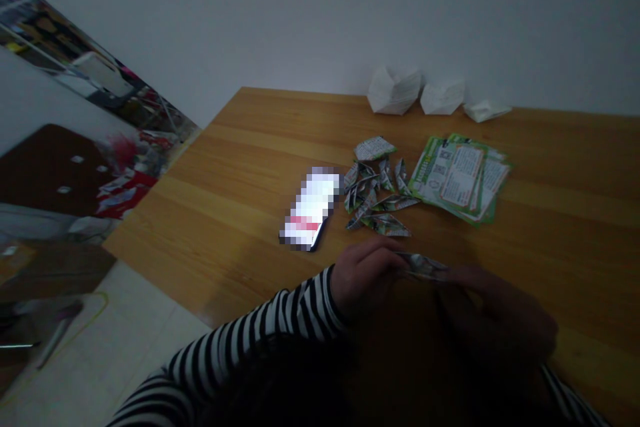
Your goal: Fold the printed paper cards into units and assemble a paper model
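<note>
My left hand (365, 277) and my right hand (500, 307) pinch a folded strip of printed paper (425, 267) between them, just above the wooden table (280, 167). My right hand lies in deep shadow, so its fingers are hard to make out. Ahead of my hands lies a loose heap of small folded paper pieces (375, 193). To its right is a stack of green-printed paper flyers (460, 177). A smartphone (310, 208) with a lit, pixelated screen lies left of the heap.
Three white folded paper shapes (394, 90) stand along the table's far edge against a white wall (320, 7). My striped sleeve (260, 340) crosses the near edge. Beyond the table's left edge are a tiled floor (130, 340) and cluttered furniture.
</note>
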Action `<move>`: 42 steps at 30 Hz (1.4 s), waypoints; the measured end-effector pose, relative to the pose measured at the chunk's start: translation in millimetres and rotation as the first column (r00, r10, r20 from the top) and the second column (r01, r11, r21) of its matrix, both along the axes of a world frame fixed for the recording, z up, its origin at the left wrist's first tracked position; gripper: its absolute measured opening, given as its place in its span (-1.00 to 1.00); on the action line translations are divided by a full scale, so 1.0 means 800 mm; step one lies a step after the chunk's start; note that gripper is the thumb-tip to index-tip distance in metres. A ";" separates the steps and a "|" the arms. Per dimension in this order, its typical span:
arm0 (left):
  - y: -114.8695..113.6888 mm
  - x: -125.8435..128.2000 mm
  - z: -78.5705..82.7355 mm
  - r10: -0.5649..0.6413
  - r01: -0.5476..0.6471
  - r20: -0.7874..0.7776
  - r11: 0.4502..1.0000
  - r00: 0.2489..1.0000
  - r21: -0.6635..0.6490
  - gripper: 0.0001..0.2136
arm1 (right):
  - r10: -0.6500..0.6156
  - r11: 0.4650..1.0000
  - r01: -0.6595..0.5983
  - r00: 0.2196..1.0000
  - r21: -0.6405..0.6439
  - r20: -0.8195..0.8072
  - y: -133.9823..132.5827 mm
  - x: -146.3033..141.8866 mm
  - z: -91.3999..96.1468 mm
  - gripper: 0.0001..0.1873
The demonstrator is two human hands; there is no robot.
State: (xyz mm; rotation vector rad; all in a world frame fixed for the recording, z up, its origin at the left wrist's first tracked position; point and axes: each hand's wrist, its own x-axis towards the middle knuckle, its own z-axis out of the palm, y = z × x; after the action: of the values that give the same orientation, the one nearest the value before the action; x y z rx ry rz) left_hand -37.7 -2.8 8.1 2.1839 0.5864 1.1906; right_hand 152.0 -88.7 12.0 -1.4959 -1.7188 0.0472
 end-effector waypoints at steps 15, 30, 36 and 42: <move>-0.011 0.004 0.009 0.039 -0.035 -0.036 0.993 0.999 0.115 -0.97 | -0.035 0.995 0.047 0.991 0.085 -0.131 -0.009 -0.004 -0.006 -0.83; -0.014 0.006 0.009 -0.035 0.034 -0.010 0.995 0.999 -0.099 -0.94 | -0.133 0.975 0.133 0.991 -0.178 0.009 0.003 -0.008 -0.003 -0.81; -0.018 0.016 -0.003 0.123 -0.078 0.070 0.888 0.990 -0.453 -0.81 | -0.141 0.970 0.032 0.882 -0.242 -0.450 0.007 -0.017 0.000 -0.90; -0.017 0.028 -0.022 0.154 0.029 0.175 0.663 0.973 -0.748 -0.73 | -0.333 0.914 0.140 0.793 -0.380 -0.510 0.014 -0.030 -0.006 -0.89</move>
State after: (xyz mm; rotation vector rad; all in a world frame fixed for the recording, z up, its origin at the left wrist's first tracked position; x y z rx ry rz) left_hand -15.0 -16.0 -9.8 1.3066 0.8719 0.9611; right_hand 128.1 -77.7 7.0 -1.7089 -1.0573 0.6119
